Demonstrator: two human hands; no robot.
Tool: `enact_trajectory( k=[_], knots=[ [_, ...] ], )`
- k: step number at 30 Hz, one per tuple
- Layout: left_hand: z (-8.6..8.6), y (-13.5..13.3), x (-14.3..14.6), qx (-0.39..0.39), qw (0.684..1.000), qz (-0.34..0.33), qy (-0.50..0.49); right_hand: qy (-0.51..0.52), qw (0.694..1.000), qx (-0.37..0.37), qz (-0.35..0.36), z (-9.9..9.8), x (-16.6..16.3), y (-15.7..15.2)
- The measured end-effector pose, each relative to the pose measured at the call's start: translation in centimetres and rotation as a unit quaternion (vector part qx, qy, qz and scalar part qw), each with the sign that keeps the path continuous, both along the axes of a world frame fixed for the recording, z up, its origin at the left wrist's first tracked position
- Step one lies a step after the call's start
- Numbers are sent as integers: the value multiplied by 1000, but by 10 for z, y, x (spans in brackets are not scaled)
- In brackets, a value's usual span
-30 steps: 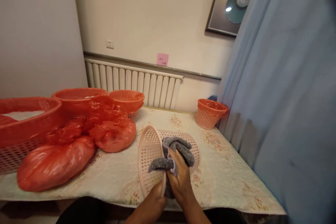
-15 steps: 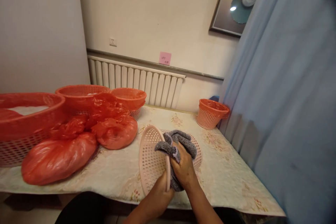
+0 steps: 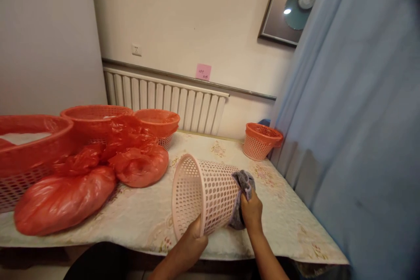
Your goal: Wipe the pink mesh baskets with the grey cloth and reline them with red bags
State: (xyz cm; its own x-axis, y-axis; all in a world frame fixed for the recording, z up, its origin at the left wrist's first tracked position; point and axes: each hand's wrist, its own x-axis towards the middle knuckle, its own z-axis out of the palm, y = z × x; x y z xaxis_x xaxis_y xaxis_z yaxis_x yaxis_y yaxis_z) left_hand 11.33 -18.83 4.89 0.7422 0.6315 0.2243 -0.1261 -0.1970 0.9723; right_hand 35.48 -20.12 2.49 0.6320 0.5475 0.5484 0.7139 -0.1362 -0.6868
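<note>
A pale pink perforated plastic basket (image 3: 218,188) lies on its side over the table, its mouth turned to the left. My left hand (image 3: 188,245) grips its rim at the near side, thumb inside and fingers out of sight. My right hand (image 3: 252,210) is closed on a grey cloth (image 3: 241,201) with a lilac edge, which presses against the outer wall near the basket's base. The base itself is hidden behind the cloth and hand.
Two tied red plastic bags (image 3: 65,201) bulge on the left of the flower-patterned tablecloth (image 3: 288,227). Several baskets lined with red bags (image 3: 157,122) stand behind them. Another red-lined basket (image 3: 259,142) is at the back right, beside a blue curtain (image 3: 354,118).
My right hand has slid the grey cloth rightward along the basket's outside, from near the rim to the base end. My left hand keeps its hold on the rim.
</note>
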Motion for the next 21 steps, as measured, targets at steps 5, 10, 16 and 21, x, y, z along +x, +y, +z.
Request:
enact_trajectory(
  k=[5, 10, 16, 21],
  knots=[
    [-4, 7, -2, -2, 999, -28, -29, -43, 996, 73, 34, -47, -62, -23],
    [-11, 5, -6, 7, 999, -17, -26, -142, 964, 121, 188, -24, -110, -29],
    [-29, 0, -17, 67, 996, -20, 51, -147, 943, 77, 288, 54, -116, -13],
    [-38, 5, -24, 69, 993, -26, 91, -165, 938, 66, 298, 63, -117, -6]
  ],
)
